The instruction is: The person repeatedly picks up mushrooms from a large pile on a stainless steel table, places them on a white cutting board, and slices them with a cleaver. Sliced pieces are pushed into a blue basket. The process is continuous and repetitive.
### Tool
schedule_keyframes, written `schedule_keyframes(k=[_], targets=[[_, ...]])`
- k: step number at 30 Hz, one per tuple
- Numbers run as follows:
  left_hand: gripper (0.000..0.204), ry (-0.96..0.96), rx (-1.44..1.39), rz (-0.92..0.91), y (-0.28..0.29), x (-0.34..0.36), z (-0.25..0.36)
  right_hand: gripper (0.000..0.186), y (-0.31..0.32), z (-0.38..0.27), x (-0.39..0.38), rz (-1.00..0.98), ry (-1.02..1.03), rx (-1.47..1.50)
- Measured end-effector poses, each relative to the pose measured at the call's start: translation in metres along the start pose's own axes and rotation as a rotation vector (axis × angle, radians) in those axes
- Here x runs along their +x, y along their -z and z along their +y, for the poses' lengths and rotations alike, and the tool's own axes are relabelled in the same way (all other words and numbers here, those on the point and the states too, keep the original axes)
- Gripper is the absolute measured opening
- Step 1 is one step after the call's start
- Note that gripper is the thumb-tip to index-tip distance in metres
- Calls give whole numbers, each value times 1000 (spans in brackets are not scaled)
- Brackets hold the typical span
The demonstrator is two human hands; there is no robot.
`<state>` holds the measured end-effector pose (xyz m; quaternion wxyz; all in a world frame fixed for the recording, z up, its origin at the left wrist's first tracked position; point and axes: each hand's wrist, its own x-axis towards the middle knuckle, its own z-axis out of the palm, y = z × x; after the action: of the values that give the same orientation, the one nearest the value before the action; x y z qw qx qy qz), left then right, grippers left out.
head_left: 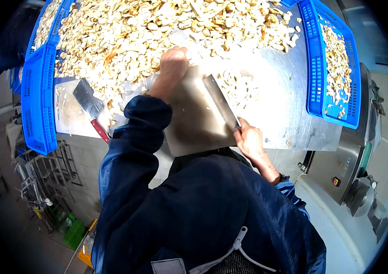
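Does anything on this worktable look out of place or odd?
Slightly: the red-handled metal cleaver lies slantwise at the left, its handle reaching the front edge of the shiny metal table, where it might get knocked. The flat greyish rectangular board also juts past that edge.

I see a steel knife (221, 103) slanting along the board's (189, 123) right edge, pale mushroom slices (134, 36) heaped beyond.

Cleaver (221, 102) is gripped in right hand (249, 140), blade lined up along right edge of cutting board (191, 125). Left hand (174, 63) is curled by sliced mushroom pile (125, 39), palm hidden. Red-handled cleaver (89, 101) is laid left of it. More slices (337, 64) are held in blue crate (315, 68), far right.
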<state>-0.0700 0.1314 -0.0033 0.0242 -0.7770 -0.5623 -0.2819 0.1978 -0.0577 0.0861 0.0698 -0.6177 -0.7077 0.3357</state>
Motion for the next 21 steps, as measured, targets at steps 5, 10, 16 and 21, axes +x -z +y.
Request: schedule_keyframes(k=[5, 10, 16, 21], targets=[[13, -103, 42, -205, 11, 0, 5, 18, 10, 1, 3, 2, -71, 12], [16, -80, -67, -144, 22, -1, 7, 20, 11, 1, 9, 22, -33, 23], [18, 670, -696, -269, 70, -29, 51, 19, 24, -17, 6, 6, -32, 117], [20, 865, -702, -174, 34, -99, 102, 17, 6, -18, 10, -42, 4, 70]])
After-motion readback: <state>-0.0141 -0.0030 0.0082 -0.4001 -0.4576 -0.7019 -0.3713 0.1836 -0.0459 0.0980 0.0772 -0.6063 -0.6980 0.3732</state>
